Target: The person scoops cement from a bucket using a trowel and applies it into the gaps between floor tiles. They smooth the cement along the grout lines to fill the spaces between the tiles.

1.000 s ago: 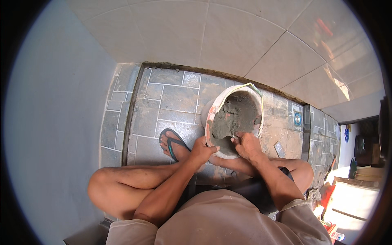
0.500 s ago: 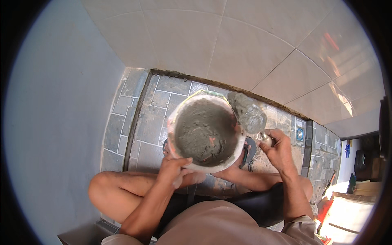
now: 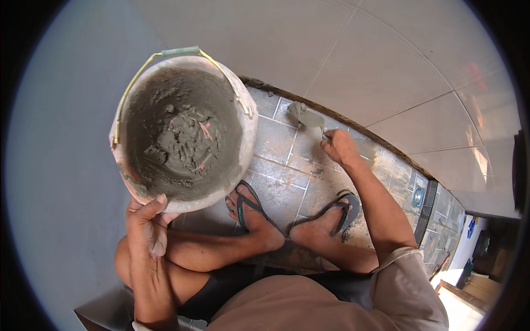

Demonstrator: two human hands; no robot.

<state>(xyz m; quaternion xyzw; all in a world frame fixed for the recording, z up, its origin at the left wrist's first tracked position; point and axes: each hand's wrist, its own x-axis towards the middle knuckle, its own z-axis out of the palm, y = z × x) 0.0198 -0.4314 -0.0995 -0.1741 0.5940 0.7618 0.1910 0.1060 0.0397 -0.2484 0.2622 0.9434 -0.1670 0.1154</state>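
My left hand point(image 3: 146, 223) grips the near rim of a white bucket point(image 3: 249, 118), thumb over the edge. The bucket is held up at the left, tilted so its mouth faces me. Wet grey mortar point(image 3: 187, 140) coats its inside and lies at the bottom, with some orange-pink bits in it. A yellow wire handle with a green grip point(image 3: 180, 51) rests along the far rim. At the right, my right hand point(image 3: 341, 148) is closed round a trowel point(image 3: 315, 121), its handle mostly hidden by the fingers. A lump of mortar sits on the blade, over the floor near the wall.
Grey patterned floor tiles point(image 3: 270, 138) lie below, with a dark groove point(image 3: 359, 126) along the foot of the beige tiled wall point(image 3: 408, 71). A plain grey wall point(image 3: 66, 165) stands close at left. My sandalled feet point(image 3: 255, 212) are between the hands. A floor drain point(image 3: 418, 196) lies at right.
The bucket has moved left and closer to view, and tilted more toward me. My right hand has carried the trowel left and farther out, away from the bucket; less mortar shows on it.
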